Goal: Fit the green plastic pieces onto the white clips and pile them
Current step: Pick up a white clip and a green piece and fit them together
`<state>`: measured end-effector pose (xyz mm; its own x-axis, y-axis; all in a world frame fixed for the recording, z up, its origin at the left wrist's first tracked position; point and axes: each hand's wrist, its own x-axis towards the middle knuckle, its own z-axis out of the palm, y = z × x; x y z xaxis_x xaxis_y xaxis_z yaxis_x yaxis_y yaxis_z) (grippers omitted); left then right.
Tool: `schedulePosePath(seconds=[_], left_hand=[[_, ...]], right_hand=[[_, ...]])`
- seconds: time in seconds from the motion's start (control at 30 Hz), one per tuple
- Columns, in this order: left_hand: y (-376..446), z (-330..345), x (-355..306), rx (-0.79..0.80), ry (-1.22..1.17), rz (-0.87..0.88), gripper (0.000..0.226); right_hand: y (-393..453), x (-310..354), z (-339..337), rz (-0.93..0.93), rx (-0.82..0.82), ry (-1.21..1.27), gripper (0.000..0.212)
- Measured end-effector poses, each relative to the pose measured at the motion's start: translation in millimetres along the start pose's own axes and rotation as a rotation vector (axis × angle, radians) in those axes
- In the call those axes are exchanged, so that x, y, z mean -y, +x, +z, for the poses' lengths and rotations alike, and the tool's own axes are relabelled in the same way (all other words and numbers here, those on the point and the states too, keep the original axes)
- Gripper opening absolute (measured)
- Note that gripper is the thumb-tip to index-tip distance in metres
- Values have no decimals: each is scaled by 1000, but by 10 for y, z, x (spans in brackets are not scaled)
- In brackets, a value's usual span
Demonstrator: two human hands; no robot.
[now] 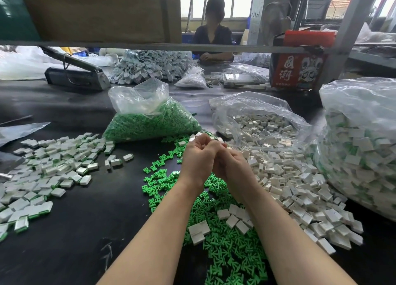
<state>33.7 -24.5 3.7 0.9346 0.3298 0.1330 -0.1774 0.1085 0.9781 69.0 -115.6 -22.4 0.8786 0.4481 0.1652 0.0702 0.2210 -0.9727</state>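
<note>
My left hand (198, 156) and my right hand (230, 162) meet above the middle of the black table, fingers curled toward each other. Between the fingertips a small white clip (216, 142) shows; whether a green piece is on it is hidden. Loose green plastic pieces (222, 248) lie scattered under my forearms. Loose white clips (285, 177) spread out to the right. A pile of fitted white-and-green clips (49, 171) lies on the left.
A clear bag of green pieces (150, 122) stands behind my hands, a bag of white clips (257, 124) beside it, and a large bag of fitted clips (362, 147) at far right. A person sits across the table (128, 199). A red box (297, 70) stands behind.
</note>
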Motion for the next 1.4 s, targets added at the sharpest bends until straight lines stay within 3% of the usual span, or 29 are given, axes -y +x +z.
schedulePosePath(seconds=[0.23, 0.43, 0.6, 0.77, 0.83, 0.93, 1.07, 1.3, 1.4], left_hand=[[46, -113, 19, 68, -37, -18, 29], [71, -250, 5, 176, -141, -63, 32], [80, -292, 20, 189, -162, -76, 6], [146, -443, 5, 100, -92, -58, 26], [195, -616, 26, -9, 13, -37, 31], [266, -1002, 106, -264, 346, 82, 13], [279, -1463, 176, -508, 756, 173, 10], [168, -1634, 244, -681, 1276, -42, 19], [134, -1676, 200, -762, 1357, -175, 20]], right_hand=[[10, 53, -8, 97, 88, 156, 49], [11, 110, -12, 116, 92, 253, 29], [1, 121, -27, 117, 124, 199, 33], [-18, 171, -46, 98, 80, 113, 40], [-12, 185, -62, 82, 25, 79, 40], [-10, 205, -91, 75, -15, 58, 38], [-15, 241, -112, 70, -52, 53, 35], [28, 287, -160, 15, -204, -354, 39], [35, 267, -190, 45, -170, -672, 31]])
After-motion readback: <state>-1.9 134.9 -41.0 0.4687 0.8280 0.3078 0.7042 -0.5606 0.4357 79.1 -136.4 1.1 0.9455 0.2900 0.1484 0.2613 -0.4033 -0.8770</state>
